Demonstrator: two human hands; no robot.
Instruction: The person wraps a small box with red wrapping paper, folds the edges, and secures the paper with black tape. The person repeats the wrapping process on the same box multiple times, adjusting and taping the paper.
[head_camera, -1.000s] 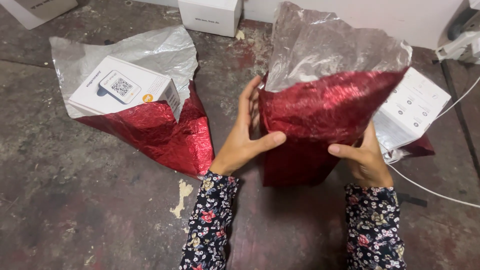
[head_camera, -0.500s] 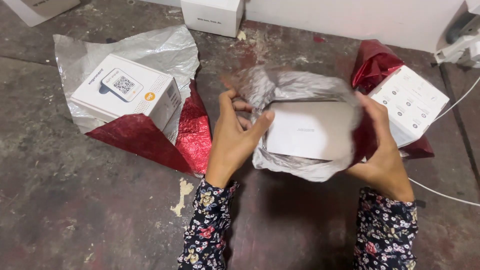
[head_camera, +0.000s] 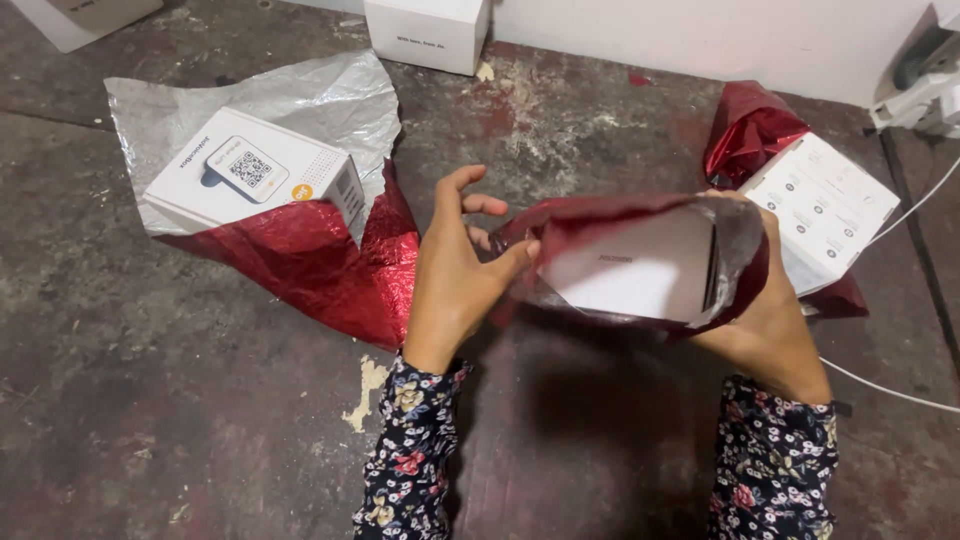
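Observation:
I hold a white box (head_camera: 640, 268) partly wrapped in red foil paper (head_camera: 600, 212) whose inner side is silver. My left hand (head_camera: 455, 275) presses its thumb on the paper at the box's left edge, the other fingers spread. My right hand (head_camera: 770, 310) cups the box's right side from behind, over the paper. The box's white top face shows through the loose wrap.
At the left, another white box (head_camera: 250, 175) lies on an open red and silver foil sheet (head_camera: 310, 265). A third white box (head_camera: 825, 205) rests on crumpled red foil at the right. A white carton (head_camera: 425, 30) stands at the back. White cables (head_camera: 880, 385) run along the right.
The tall upright foil sheet came down over the box, showing its silver side, and then folded so that red shows along the top. Both hands shifted around the box.

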